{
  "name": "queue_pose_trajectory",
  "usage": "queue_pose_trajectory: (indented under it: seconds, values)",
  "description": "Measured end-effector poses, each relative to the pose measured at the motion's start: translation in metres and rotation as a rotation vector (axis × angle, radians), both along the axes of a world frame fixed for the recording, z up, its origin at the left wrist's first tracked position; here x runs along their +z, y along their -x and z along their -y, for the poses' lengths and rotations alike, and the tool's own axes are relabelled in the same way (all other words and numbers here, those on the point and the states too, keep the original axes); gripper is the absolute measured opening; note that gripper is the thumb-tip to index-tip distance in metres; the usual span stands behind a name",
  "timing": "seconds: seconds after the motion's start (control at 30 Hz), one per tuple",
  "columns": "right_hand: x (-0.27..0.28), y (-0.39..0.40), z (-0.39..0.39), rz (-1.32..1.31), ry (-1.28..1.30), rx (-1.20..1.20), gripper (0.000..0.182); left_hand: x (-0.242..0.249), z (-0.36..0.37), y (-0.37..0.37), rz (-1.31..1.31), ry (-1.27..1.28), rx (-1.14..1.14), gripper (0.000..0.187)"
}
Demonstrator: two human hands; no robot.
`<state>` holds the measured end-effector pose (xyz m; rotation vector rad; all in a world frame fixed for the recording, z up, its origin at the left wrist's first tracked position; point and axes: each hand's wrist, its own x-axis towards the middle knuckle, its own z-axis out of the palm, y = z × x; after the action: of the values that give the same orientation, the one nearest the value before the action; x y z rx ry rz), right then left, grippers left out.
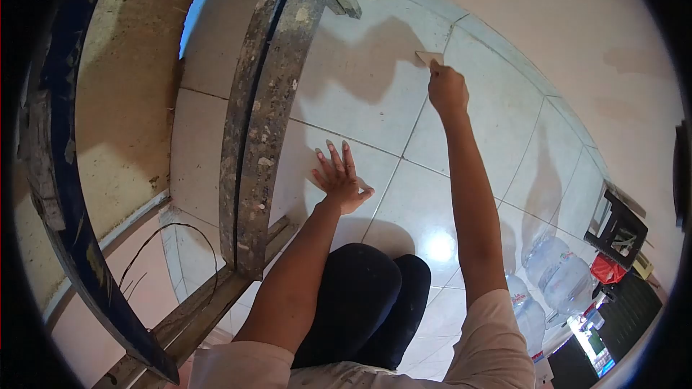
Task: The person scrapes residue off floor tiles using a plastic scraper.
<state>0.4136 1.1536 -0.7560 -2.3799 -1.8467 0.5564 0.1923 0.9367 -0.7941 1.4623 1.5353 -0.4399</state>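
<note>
My right hand (pixel 448 91) is stretched far forward, its fingers closed round a small flat scraper (pixel 428 56). The scraper's pale triangular blade meets the white tiled floor (pixel 476 140) close to a grout line near the wall, and its handle is hidden in my fist. Lower and to the left, my left hand (pixel 340 179) rests palm down on the tiles with its fingers spread, holding nothing. Beside that hand runs a worn wooden plank (pixel 272 101) spotted with paint.
A wooden frame with a dark blue curved edge (pixel 79 230) stands at left. Large clear water bottles (pixel 559 274), a black stool (pixel 621 227) and a red item (pixel 607 269) are at lower right. A low baseboard (pixel 504 47) borders the wall.
</note>
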Motion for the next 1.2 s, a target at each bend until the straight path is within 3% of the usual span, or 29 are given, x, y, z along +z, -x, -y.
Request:
queue_pose_trajectory:
  seconds: [0.13, 0.27, 0.4, 0.47, 0.53, 0.7, 0.87, 0.97, 1.07, 1.2]
  values:
    - [0.034, -0.01, 0.007, -0.04, -0.041, -0.007, 0.038, 0.002, -0.001, 0.0, 0.014, 0.016, 0.011, 0.138]
    - [0.0, -0.009, 0.018, 0.002, 0.075, -0.045, 0.044, 0.0, 0.001, 0.0, 0.002, 0.014, 0.011, 0.138]
    - [0.006, -0.006, 0.002, 0.02, 0.049, -0.019, 0.042, 0.001, 0.001, 0.0, 0.012, 0.019, 0.019, 0.137]
    - [0.025, -0.01, 0.011, -0.034, -0.081, 0.041, 0.038, 0.0, 0.002, 0.0, 0.025, 0.013, 0.023, 0.137]
    - [0.029, -0.012, 0.021, -0.015, -0.01, 0.024, 0.035, 0.001, 0.001, 0.0, 0.018, 0.001, 0.028, 0.137]
    - [0.002, -0.003, 0.006, 0.021, -0.002, 0.004, 0.027, 0.004, -0.001, -0.001, 0.007, -0.001, 0.021, 0.137]
    - [0.038, -0.011, 0.013, -0.034, -0.042, -0.001, 0.027, 0.005, -0.002, 0.0, 0.022, 0.001, 0.04, 0.137]
    - [0.018, -0.01, 0.025, 0.009, 0.098, 0.007, 0.029, 0.003, 0.001, 0.001, 0.026, 0.005, 0.034, 0.137]
    - [-0.004, 0.001, 0.001, -0.007, 0.039, 0.036, 0.034, 0.002, -0.003, 0.001, 0.021, -0.006, 0.023, 0.137]
    - [0.011, 0.009, -0.02, -0.03, 0.006, -0.02, 0.035, 0.003, 0.0, 0.0, 0.029, 0.0, 0.01, 0.136]
